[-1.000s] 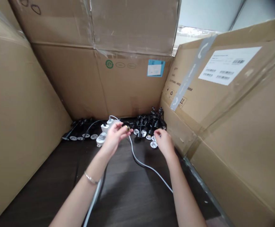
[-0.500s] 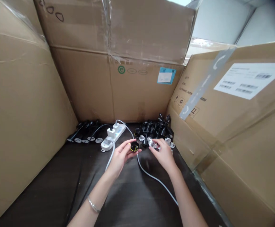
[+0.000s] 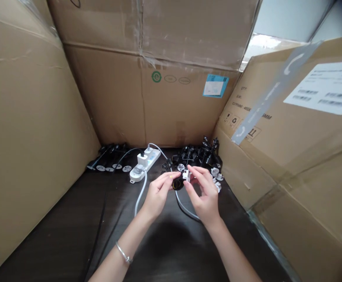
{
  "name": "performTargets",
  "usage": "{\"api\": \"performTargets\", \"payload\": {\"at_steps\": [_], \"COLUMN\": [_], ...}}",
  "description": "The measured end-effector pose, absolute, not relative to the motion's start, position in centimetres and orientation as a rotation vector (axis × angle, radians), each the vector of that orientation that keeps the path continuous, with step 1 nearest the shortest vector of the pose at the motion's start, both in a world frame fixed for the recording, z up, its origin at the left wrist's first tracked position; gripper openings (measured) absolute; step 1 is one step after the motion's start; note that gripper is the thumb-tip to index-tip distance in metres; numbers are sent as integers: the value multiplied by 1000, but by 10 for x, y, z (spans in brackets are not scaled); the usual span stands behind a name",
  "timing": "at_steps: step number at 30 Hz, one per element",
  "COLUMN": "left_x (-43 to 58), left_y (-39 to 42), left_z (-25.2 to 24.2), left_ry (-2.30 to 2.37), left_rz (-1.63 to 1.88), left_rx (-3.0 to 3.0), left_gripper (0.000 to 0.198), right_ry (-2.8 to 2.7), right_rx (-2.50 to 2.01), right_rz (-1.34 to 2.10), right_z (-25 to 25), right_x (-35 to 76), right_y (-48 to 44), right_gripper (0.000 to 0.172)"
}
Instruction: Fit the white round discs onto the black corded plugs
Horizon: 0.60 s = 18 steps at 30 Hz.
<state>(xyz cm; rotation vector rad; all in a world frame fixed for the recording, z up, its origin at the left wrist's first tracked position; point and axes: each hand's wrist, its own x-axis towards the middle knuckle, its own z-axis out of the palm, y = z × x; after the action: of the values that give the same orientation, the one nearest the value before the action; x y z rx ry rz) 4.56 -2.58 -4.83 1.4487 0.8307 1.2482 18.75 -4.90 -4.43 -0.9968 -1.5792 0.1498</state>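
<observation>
My left hand (image 3: 158, 194) is closed on a round black cup-shaped part (image 3: 178, 184) with a yellow wire showing at its opening. Just right of it, my right hand (image 3: 205, 192) pinches a small white plastic piece (image 3: 185, 174) between thumb and fingers. The white piece is close beside the black cup; whether they touch I cannot tell. Behind my right hand lie several loose white plastic pieces (image 3: 214, 172) and a cluster of black parts with stems (image 3: 200, 154).
A white power strip (image 3: 145, 166) with plugs stands left of centre, its cable crossing the dark table (image 3: 159, 250). More black parts (image 3: 112, 153) and white discs (image 3: 100, 168) lie at the left. Large cardboard boxes (image 3: 176, 113) wall in the table at the left, back and right.
My right hand has brought the white piece from the pile over to the black cup. My left hand has shifted right with the cup, and the view has tilted slightly down.
</observation>
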Motion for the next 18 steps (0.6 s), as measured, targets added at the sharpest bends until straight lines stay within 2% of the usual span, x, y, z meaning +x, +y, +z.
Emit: {"api": "performTargets", "payload": {"at_steps": [9, 18], "left_x": [47, 48], "left_y": [-22, -26], "left_z": [-59, -53], "left_ry": [833, 824], "left_rz": [1309, 1314], "left_rx": [1464, 1344], "left_gripper": [36, 37], "right_ry": [-1805, -1783], "right_rx": [-974, -952], "right_rz": [5, -18], "right_z": [-57, -60], "right_x": [182, 179], "right_y": [-46, -47], "right_gripper": [42, 42]}}
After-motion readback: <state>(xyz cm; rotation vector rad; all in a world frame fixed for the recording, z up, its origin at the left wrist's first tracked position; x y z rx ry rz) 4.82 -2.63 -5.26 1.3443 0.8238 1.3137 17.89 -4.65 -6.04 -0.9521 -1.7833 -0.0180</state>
